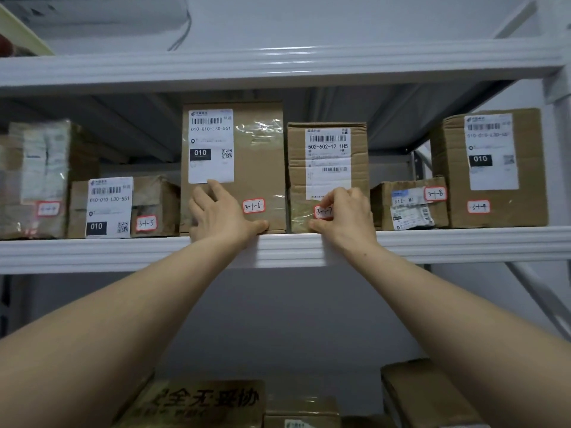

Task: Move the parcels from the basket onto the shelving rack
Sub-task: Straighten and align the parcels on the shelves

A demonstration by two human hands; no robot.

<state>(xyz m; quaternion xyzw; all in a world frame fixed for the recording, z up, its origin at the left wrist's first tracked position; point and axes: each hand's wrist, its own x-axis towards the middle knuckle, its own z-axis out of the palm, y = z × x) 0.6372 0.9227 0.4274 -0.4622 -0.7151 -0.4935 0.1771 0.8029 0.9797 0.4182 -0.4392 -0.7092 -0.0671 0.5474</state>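
Shelf (432,245), middle tier. Tall parcel (259,168): labelled "010-010-L30-551" and "010", stickered "3-1-6"; left hand (222,211) laid on its front, fingers straight and spread. Just beside it, smaller parcel (327,180): labelled "502-602-12 1H5"; red-edged tag (321,212) "3-1-7" is pinched by right hand (343,217), fingers curled.

From my remote station I read this as a parcel storeroom, the sort of back room a courier depot or pickup point keeps. A white metal shelving rack (278,248) fills the view, its tiers lined with brown cardboard parcels (259,168) standing side by side. Most carry a printed shipping label (211,146) with barcodes and routing codes, plus a red-bordered sticker (253,206) bearing a handwritten slot number (3-1-5, 3-1-6 and 3-1-8 run in order along one shelf). More cartons (197,400) sit on the tier below.
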